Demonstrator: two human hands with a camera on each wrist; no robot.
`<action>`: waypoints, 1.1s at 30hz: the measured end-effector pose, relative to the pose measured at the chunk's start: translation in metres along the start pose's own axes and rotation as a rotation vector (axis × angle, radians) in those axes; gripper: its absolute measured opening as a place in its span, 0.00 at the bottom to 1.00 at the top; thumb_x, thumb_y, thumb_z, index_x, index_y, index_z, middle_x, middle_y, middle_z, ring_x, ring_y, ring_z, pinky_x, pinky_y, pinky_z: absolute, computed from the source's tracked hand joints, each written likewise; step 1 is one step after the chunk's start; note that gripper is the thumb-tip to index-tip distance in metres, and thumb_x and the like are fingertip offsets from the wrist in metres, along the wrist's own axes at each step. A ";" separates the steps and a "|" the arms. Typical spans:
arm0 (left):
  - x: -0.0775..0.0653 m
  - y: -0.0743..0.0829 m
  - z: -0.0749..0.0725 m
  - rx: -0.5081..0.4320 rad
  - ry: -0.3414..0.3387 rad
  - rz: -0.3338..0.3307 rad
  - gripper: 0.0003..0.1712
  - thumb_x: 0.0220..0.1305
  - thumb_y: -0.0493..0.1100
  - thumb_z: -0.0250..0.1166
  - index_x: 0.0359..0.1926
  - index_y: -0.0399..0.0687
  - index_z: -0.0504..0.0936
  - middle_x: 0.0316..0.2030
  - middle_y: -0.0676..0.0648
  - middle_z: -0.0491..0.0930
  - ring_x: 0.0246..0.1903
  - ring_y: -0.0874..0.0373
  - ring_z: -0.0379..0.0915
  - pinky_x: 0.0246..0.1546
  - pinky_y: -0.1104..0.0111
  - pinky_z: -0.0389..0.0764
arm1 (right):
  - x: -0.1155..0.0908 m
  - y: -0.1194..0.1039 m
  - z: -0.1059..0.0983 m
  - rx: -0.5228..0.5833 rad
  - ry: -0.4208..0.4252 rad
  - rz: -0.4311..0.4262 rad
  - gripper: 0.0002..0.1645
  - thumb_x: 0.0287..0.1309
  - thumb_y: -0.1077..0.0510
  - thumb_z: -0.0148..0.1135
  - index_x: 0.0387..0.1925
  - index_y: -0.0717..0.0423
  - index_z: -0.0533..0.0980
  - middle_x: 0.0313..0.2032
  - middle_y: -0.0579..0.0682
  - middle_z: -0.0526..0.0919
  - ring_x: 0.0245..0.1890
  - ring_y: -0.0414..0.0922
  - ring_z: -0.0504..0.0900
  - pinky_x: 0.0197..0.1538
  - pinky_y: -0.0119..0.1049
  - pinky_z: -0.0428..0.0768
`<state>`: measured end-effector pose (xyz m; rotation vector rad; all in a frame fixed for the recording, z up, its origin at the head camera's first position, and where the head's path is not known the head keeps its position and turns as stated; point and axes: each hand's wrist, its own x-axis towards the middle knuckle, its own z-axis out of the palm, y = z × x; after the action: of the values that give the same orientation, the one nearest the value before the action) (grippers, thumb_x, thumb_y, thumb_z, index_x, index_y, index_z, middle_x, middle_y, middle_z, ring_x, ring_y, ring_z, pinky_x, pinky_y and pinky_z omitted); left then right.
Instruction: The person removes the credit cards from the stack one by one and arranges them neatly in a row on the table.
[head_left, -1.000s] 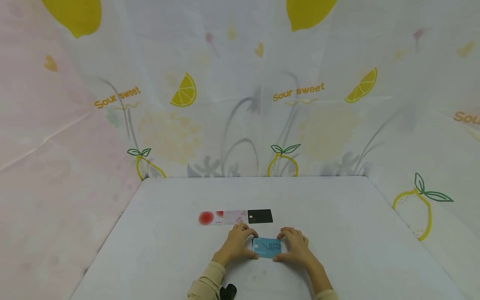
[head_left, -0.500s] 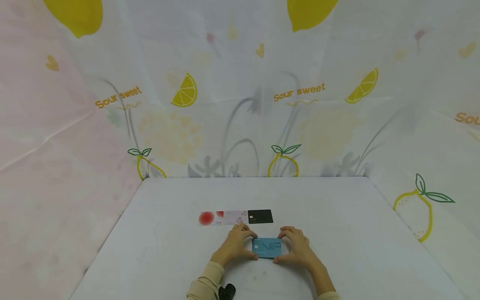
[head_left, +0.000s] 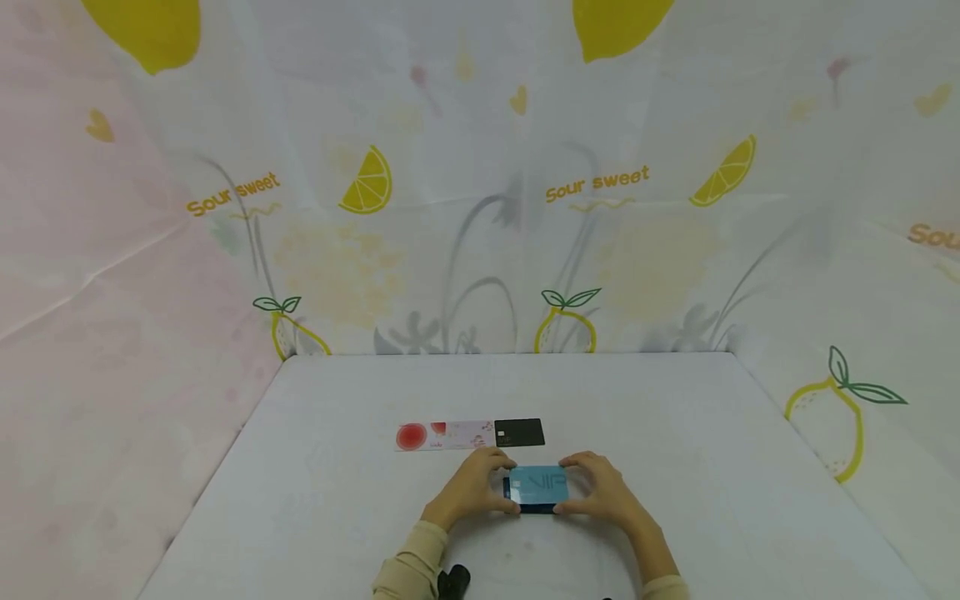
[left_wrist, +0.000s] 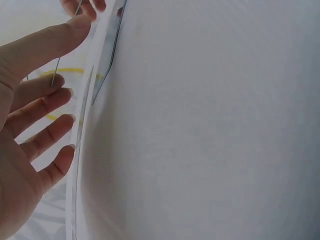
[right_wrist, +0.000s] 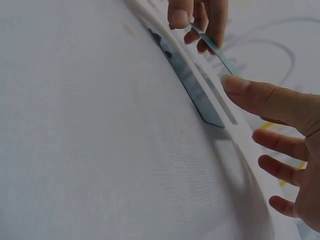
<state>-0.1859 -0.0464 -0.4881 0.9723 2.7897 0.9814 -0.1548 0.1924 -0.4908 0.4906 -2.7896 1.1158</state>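
A light blue card (head_left: 542,482) with VIP lettering is held raised by both hands. My left hand (head_left: 472,482) pinches its left side between thumb and fingers. My right hand (head_left: 604,490) pinches the right side in the same way. Seen from the right wrist, the blue card (right_wrist: 214,47) shows as a thin edge between the two thumbs. Below it, a dark glossy card (right_wrist: 186,86) lies flat on the white table, mostly covered by the blue one in the head view. The remaining fingers of both hands are loosely bent and touch no card.
A black card (head_left: 519,432) lies farther back, at the right end of a white strip (head_left: 463,435) with red and pink prints. A black object (head_left: 453,582) shows beside the left sleeve. A lemon-patterned cloth (head_left: 480,250) hangs behind the white table (head_left: 337,517).
Both hands have lifted the blue card off the dark card and shifted it slightly away and to the right, so the dark card's front and left edges now show.
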 end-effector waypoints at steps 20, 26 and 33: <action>0.017 0.007 0.006 -0.087 0.138 0.082 0.32 0.35 0.54 0.74 0.44 0.43 0.79 0.36 0.50 0.77 0.39 0.56 0.68 0.41 0.67 0.72 | 0.010 0.004 -0.033 0.034 -0.062 -0.045 0.37 0.29 0.49 0.75 0.46 0.59 0.76 0.43 0.53 0.77 0.47 0.56 0.72 0.48 0.54 0.69; 0.025 0.007 0.007 -0.063 0.152 0.095 0.34 0.34 0.53 0.74 0.45 0.43 0.79 0.36 0.49 0.77 0.40 0.58 0.68 0.42 0.67 0.70 | 0.013 0.011 -0.037 0.052 -0.072 -0.004 0.37 0.28 0.47 0.74 0.46 0.56 0.77 0.45 0.53 0.77 0.49 0.57 0.71 0.50 0.54 0.68; 0.037 0.009 0.001 -0.035 0.101 0.101 0.33 0.37 0.53 0.73 0.46 0.41 0.79 0.38 0.49 0.79 0.41 0.58 0.68 0.44 0.66 0.70 | 0.015 0.020 -0.041 0.076 -0.037 -0.022 0.37 0.29 0.47 0.74 0.47 0.57 0.76 0.45 0.53 0.77 0.48 0.56 0.72 0.49 0.54 0.68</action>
<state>-0.2099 -0.0193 -0.4777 1.0992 2.8170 1.1186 -0.1772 0.2299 -0.4711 0.5536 -2.7737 1.2247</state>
